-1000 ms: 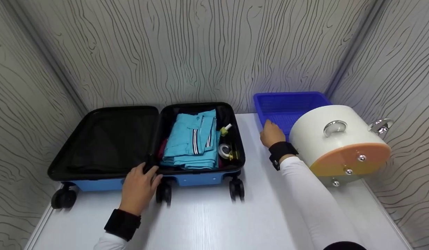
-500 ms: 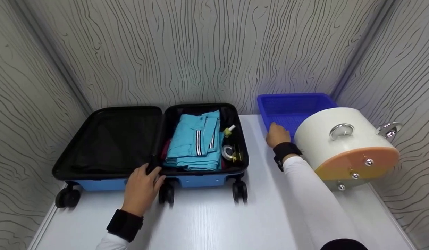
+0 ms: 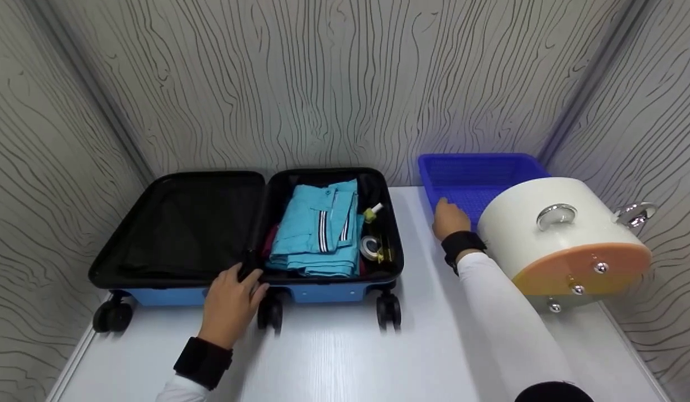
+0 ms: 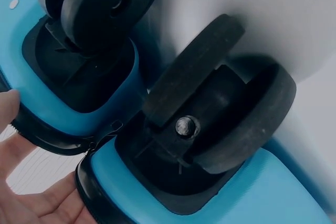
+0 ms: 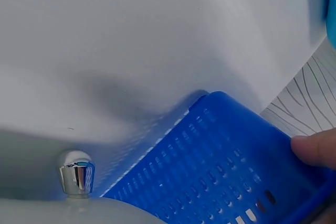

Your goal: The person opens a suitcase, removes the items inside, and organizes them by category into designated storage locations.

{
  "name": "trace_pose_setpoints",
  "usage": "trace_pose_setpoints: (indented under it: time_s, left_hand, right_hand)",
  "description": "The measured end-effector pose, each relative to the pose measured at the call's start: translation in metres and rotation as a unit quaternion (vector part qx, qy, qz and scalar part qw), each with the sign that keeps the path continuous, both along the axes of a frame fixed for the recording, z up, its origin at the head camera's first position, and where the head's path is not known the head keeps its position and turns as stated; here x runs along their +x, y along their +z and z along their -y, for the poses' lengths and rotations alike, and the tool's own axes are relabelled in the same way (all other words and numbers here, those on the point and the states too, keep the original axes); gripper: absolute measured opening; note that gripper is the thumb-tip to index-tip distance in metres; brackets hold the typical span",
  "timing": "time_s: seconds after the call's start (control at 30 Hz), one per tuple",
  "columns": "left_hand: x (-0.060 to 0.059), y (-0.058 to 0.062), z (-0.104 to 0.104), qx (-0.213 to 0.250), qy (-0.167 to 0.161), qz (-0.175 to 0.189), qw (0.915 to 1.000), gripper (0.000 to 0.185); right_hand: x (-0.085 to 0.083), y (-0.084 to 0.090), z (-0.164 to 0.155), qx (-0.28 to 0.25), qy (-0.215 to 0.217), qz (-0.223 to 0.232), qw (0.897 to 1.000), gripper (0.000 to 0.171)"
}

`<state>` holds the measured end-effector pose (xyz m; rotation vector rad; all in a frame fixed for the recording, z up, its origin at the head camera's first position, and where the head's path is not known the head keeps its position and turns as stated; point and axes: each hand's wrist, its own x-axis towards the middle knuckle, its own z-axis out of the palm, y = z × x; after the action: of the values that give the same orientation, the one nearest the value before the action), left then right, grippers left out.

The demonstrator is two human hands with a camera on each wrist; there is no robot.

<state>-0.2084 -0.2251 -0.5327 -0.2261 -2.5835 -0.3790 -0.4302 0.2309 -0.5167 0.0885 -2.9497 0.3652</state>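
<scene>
Pale wall panels with dark wavy grain close in a white tabletop on the left, right and far sides. Open suitcase lies flat on the left, halves side by side, presumably so both shells can be reached; castors face near. Folded turquoise clothes fill most of the right half, a small bottle and round roll in the strip beside them, likely because flat cloth leaves room there. Left hand lies with loose, spread fingers on the near rims where the halves meet; no clench seen, perhaps just steadying. Blue basket stands far right; right hand pinches its left wall, thumb outside, likely because the rim gives an easy hold. Knobbed white case stands nearer, hiding the basket's near-right corner; contact unclear.
</scene>
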Motion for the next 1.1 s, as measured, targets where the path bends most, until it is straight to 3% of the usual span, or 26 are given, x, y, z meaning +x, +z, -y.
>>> trace_pose_setpoints:
  time_s: [0.13,0.4,0.7,0.93,1.1]
  left_hand:
    - [0.000,0.000,0.000,0.000,0.000,0.002,1.0000,0.033]
    - [0.000,-0.001,0.001,0.004,0.000,0.004,1.0000,0.033]
    - [0.000,-0.001,0.001,0.006,-0.001,0.008,0.9999,0.034]
    - [-0.001,-0.003,0.002,0.005,-0.007,-0.014,0.9999,0.033]
    - [-0.002,-0.003,0.002,0.007,-0.009,-0.011,0.9999,0.033]
  right_hand:
    - [-0.001,0.003,0.004,0.004,0.004,-0.021,1.000,0.046]
    - [0.001,0.010,0.017,0.025,0.005,-0.059,0.998,0.026]
    - [0.005,0.018,0.032,0.042,0.019,-0.099,0.994,0.023]
    - [0.014,0.038,0.049,0.044,0.060,-0.121,0.990,0.023]
    - [0.025,0.055,0.062,0.048,0.081,-0.135,0.986,0.027]
